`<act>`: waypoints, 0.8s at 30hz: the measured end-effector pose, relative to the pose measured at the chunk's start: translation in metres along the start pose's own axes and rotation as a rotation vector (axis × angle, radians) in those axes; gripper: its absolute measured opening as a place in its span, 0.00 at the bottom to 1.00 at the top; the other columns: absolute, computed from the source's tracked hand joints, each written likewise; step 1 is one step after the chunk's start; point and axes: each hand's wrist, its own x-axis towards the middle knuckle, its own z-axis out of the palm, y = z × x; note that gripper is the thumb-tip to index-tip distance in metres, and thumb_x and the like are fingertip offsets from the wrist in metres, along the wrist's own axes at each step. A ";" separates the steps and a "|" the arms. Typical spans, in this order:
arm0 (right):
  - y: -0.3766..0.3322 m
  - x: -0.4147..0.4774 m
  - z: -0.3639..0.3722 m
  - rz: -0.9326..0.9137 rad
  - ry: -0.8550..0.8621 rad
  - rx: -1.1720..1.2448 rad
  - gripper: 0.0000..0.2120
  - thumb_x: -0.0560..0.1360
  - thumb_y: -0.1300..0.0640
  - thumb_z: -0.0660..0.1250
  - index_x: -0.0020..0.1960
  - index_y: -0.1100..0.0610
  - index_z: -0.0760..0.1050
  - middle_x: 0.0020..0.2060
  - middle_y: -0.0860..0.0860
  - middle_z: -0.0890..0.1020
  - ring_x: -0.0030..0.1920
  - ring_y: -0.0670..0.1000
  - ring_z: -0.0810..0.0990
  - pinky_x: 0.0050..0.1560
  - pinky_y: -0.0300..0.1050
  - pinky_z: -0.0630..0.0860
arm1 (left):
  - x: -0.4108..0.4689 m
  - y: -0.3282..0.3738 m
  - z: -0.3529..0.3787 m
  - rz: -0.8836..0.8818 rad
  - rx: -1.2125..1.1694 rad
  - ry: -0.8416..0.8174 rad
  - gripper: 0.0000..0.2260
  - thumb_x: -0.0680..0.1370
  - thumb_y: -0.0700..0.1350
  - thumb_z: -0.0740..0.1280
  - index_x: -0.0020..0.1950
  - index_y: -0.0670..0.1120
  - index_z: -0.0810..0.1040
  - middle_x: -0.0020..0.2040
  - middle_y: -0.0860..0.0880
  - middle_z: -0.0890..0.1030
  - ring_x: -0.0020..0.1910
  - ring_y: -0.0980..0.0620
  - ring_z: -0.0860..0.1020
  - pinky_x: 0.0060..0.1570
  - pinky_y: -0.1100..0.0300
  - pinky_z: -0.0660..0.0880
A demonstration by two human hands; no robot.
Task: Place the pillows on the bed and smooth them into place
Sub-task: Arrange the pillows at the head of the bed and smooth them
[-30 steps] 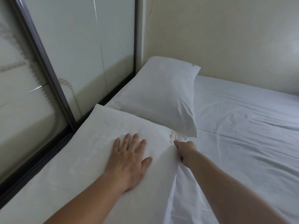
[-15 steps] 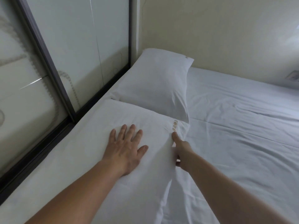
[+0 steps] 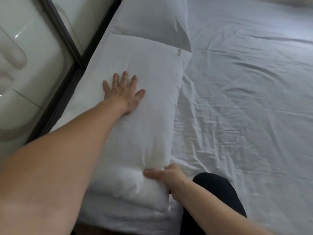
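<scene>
White cotton is bunching under the right hand, whose grip is closing around the near right corner of the near pillow, thumb on top and fingers tucked beneath, while the left hand is lying flat with fingers spread, pressing on the middle of that same pillow. That pillow is lying lengthwise along the left edge of the bed, its far end touching a second pillow toward the head. A dark-clad knee is resting on the wrinkled sheet just beside the gripping hand.
</scene>
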 end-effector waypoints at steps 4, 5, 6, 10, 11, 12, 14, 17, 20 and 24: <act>0.000 -0.002 -0.025 -0.078 0.106 -0.087 0.19 0.62 0.64 0.81 0.50 0.66 0.82 0.42 0.57 0.88 0.43 0.56 0.87 0.42 0.48 0.83 | -0.013 0.006 0.004 0.049 0.008 0.027 0.32 0.77 0.66 0.42 0.78 0.55 0.42 0.81 0.49 0.40 0.79 0.42 0.39 0.74 0.36 0.41; 0.000 -0.003 -0.032 -0.087 0.118 -0.110 0.16 0.63 0.64 0.81 0.48 0.66 0.82 0.41 0.57 0.88 0.41 0.56 0.87 0.39 0.47 0.83 | -0.014 0.006 0.005 0.055 0.004 0.032 0.32 0.77 0.66 0.42 0.78 0.55 0.42 0.81 0.48 0.41 0.79 0.42 0.40 0.74 0.36 0.41; 0.001 -0.003 -0.038 -0.098 0.133 -0.130 0.13 0.64 0.65 0.80 0.46 0.68 0.82 0.39 0.58 0.88 0.38 0.56 0.87 0.37 0.46 0.82 | -0.015 0.006 0.005 0.058 0.000 0.038 0.32 0.77 0.66 0.42 0.78 0.55 0.42 0.81 0.48 0.41 0.79 0.42 0.40 0.74 0.36 0.41; -0.002 -0.005 -0.053 -0.140 0.173 -0.210 0.10 0.66 0.66 0.78 0.42 0.71 0.82 0.39 0.64 0.86 0.36 0.58 0.86 0.38 0.50 0.84 | -0.020 0.003 0.009 0.076 -0.011 0.048 0.32 0.77 0.66 0.42 0.78 0.55 0.41 0.81 0.49 0.40 0.79 0.43 0.39 0.73 0.36 0.40; -0.005 -0.007 -0.058 -0.141 0.153 -0.247 0.07 0.66 0.66 0.78 0.40 0.70 0.83 0.37 0.63 0.86 0.35 0.57 0.86 0.36 0.48 0.83 | -0.020 0.000 0.010 0.080 -0.023 0.054 0.32 0.77 0.66 0.42 0.78 0.55 0.40 0.80 0.49 0.39 0.78 0.44 0.38 0.73 0.36 0.40; -0.010 -0.009 -0.061 -0.141 0.124 -0.294 0.06 0.65 0.66 0.78 0.36 0.68 0.83 0.33 0.60 0.86 0.33 0.54 0.85 0.33 0.45 0.81 | -0.020 -0.004 0.011 0.083 -0.033 0.057 0.32 0.78 0.65 0.42 0.78 0.55 0.40 0.80 0.50 0.39 0.78 0.44 0.38 0.73 0.36 0.40; -0.024 -0.015 -0.063 -0.132 0.113 -0.564 0.10 0.62 0.59 0.80 0.32 0.63 0.81 0.26 0.51 0.83 0.29 0.46 0.82 0.31 0.38 0.75 | -0.023 -0.015 0.013 0.078 -0.053 0.050 0.31 0.78 0.65 0.42 0.78 0.55 0.40 0.80 0.50 0.38 0.78 0.45 0.37 0.73 0.36 0.39; -0.061 -0.007 -0.058 -0.190 0.334 -1.098 0.23 0.62 0.37 0.71 0.46 0.54 0.81 0.43 0.48 0.85 0.45 0.43 0.83 0.42 0.38 0.74 | -0.027 -0.027 0.021 0.087 -0.098 0.056 0.30 0.78 0.65 0.41 0.78 0.57 0.39 0.80 0.51 0.36 0.78 0.47 0.35 0.73 0.37 0.37; -0.129 0.019 -0.037 -0.623 0.625 -1.143 0.31 0.76 0.36 0.60 0.73 0.52 0.65 0.72 0.52 0.70 0.71 0.53 0.71 0.66 0.49 0.67 | -0.039 -0.044 0.031 0.104 -0.153 0.075 0.30 0.78 0.65 0.40 0.77 0.57 0.38 0.79 0.51 0.35 0.77 0.49 0.34 0.74 0.40 0.35; -0.200 0.067 0.001 -0.934 0.574 -0.958 0.32 0.79 0.37 0.54 0.79 0.48 0.53 0.80 0.48 0.52 0.79 0.50 0.52 0.77 0.51 0.52 | -0.073 -0.075 0.059 0.036 -0.203 0.053 0.32 0.77 0.66 0.39 0.76 0.56 0.33 0.78 0.53 0.32 0.77 0.52 0.32 0.74 0.44 0.34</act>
